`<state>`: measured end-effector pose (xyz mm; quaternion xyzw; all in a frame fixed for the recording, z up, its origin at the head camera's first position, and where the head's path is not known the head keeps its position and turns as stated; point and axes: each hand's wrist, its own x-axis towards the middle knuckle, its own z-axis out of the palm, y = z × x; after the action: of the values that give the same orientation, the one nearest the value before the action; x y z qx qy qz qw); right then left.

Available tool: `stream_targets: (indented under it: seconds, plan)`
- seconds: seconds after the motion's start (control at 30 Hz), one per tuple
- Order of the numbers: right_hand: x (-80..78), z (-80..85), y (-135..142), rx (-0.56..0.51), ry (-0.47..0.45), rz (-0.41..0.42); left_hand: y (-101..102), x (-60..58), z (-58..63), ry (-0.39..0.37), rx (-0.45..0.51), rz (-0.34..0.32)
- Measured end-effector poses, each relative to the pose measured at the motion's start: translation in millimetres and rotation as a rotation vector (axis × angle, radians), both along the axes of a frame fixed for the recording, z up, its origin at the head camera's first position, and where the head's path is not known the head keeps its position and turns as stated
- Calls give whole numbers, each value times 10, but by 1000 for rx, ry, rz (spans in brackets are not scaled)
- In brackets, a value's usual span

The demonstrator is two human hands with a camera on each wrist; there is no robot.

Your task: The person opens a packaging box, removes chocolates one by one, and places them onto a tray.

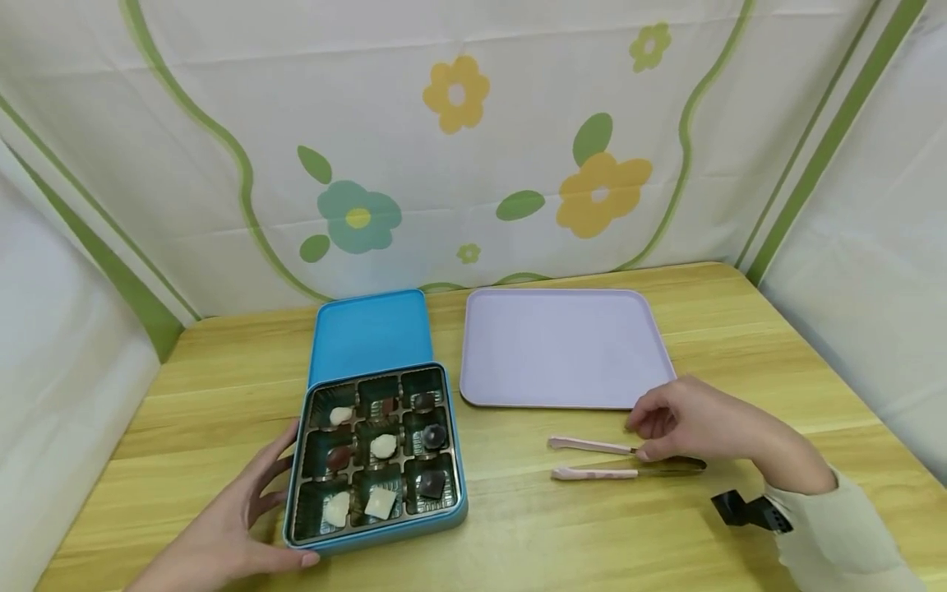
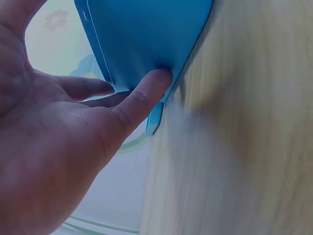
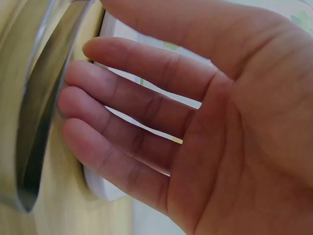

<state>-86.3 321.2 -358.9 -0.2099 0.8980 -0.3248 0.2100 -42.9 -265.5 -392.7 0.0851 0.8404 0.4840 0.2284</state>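
Note:
A blue square tin [image 1: 462, 493] of chocolates stands at the front left, its divided insert holding white, brown and dark pieces, such as the white square [image 1: 381, 502]. My left hand [image 1: 233, 510] rests at its near left corner, fingers along the left side. In the left wrist view the straight thumb [image 2: 146, 88] touches the tin's wall [image 2: 146, 39]. Metal tongs [image 1: 595, 474] with pink arm ends lie on the table, their bend to the right. My right hand [image 1: 699, 423] is over them, thumb close to the far arm; the right wrist view shows its palm bare and its fingers loosely extended.
A light purple tray [image 1: 565, 345] lies at the back right, just beyond the tongs. The blue lid [image 1: 370, 333] sits behind the tin, its near edge meeting the tin's far side. A flowered cloth [image 1: 459, 164] hangs at the table's back edge.

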Motion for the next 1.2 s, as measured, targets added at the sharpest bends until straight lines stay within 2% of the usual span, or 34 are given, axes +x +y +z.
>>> stream_targets:
  seconds: [0.17, 0.43, 0.67, 0.83, 1.1, 1.2]
  plan:
    - [6, -34, 27, -3, -33, -9, -12, -3, 19, -38, 15, 0]
    - [33, -45, -13, -1, -25, 36, 5, 72, -2, 57, -26, -1]
    - [23, -47, -67, -1, -25, 48, 27, 85, 8, 144, 7, -26]
    - [14, -56, -92, 11, -36, 55, 24, 98, 21, 116, 10, -22]
    - [5, -23, -81, 33, -76, 30, 64, 60, 45, 150, 15, -34]
    - [19, -31, -89, 33, -78, 35, 65, 81, 32, 148, 4, -35]
